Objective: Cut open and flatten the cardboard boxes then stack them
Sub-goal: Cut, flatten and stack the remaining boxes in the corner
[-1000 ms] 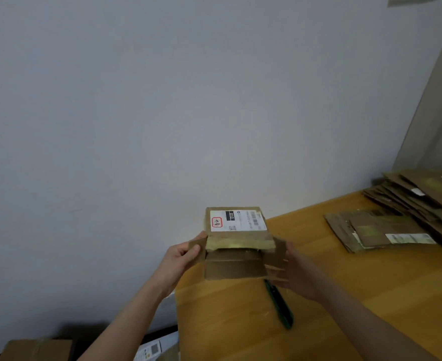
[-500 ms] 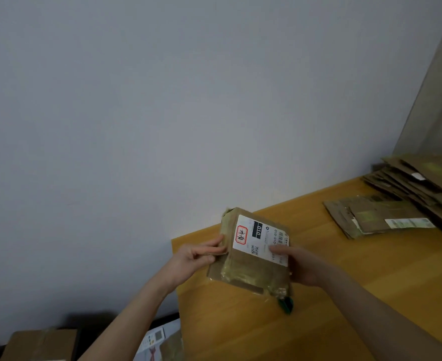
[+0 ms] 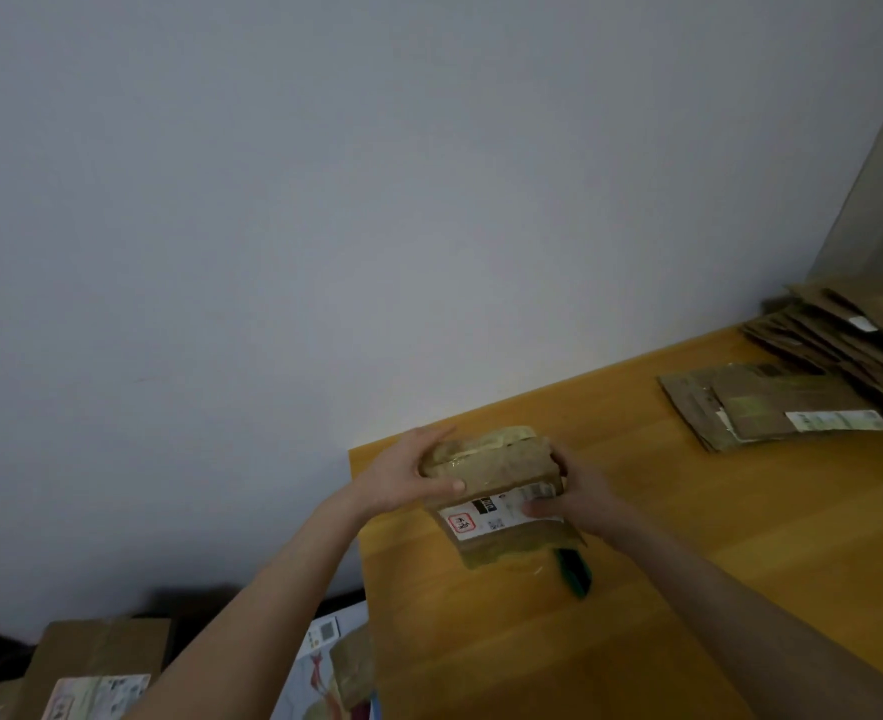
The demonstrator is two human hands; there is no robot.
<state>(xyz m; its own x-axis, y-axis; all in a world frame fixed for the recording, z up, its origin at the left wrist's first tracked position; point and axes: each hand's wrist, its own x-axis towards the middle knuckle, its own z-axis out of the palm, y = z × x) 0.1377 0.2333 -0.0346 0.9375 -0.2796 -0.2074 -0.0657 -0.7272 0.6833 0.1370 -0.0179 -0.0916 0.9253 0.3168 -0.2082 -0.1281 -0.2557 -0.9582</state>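
knife [image 3: 574,573] half under box [image 3: 499,459], stack [image 3: 839,330] cropped right

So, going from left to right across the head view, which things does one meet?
Taped brown cardboard box on the floor → left hand → small brown cardboard box with white label → right hand → flattened brown cardboard pile.

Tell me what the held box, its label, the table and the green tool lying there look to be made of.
Box: matte brown cardboard, creased, with glossy yellowed tape catching light. Label: white printed paper, slightly shiny. Table: wood or wood veneer, smooth orange surface with faint grain. Green tool: probably plastic, dark and smooth; mostly hidden, so uncertain.
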